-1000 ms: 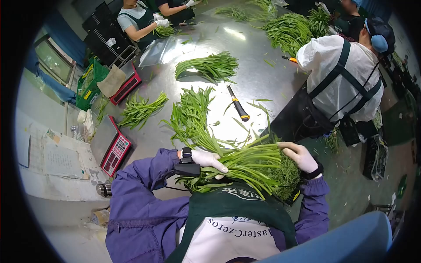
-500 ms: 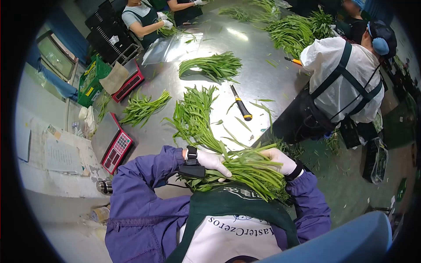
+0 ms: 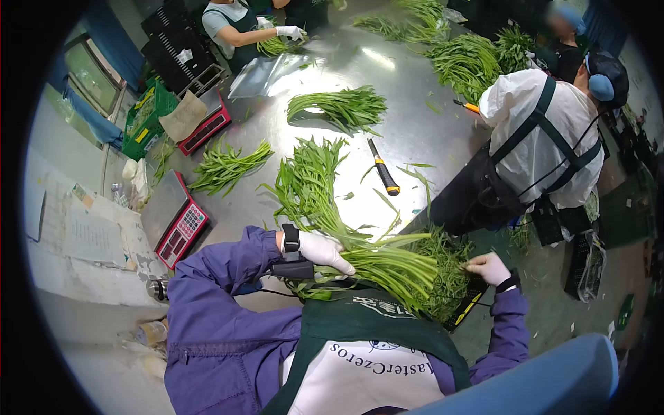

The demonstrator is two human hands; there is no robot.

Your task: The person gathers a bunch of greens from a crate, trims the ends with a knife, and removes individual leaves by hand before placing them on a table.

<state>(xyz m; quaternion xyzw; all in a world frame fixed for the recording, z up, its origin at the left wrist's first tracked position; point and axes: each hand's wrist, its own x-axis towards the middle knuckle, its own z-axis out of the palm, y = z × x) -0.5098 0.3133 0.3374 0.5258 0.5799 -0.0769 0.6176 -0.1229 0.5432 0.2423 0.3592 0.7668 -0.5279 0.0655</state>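
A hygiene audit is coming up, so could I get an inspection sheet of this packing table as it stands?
Surface: steel table, shiny, with loose leaf scraps.
Job's things: bundle of green stalks lying across the table edge; black crate full of greens beside it.
Clutter: knife, red scale, second red scale, pile of greens.
Hands: left hand clamped on the bundle; right hand on the crate's greens, grip unclear.
Cables: thin cable below the wrist device.
Surroundings: co-worker in white close on the right; another person at the far end.
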